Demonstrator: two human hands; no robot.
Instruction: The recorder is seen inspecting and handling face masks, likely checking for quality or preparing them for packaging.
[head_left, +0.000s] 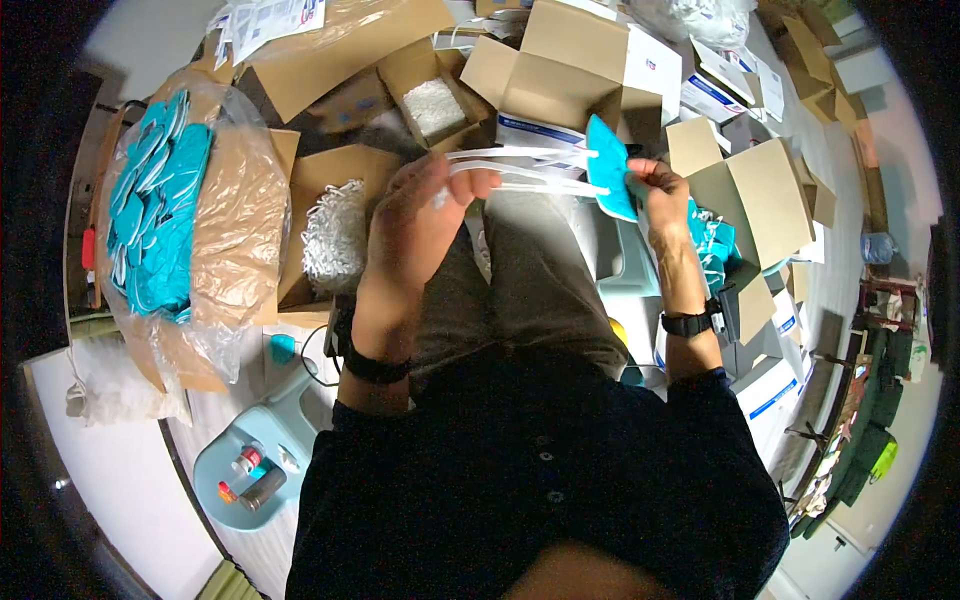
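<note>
A teal face mask [610, 165] with white edging is held up in front of my lap. My right hand [660, 190] pinches it at its right side, fingers closed. White elastic straps [540, 187] stretch in several lines from the mask to my left hand [425, 210]. That hand is slightly blurred, with its fingers curled round the strap ends. Just beyond my right wrist, more teal masks [712, 245] lie in an open carton. On the left, a plastic-lined box holds a heap of teal masks [160, 210].
A carton of loose white straps [335, 235] stands left of my knees, and another strap pile [433, 107] sits in a box farther off. Open cardboard boxes [560, 70] crowd the far side. A pale blue stool [225, 480] with small containers is at lower left.
</note>
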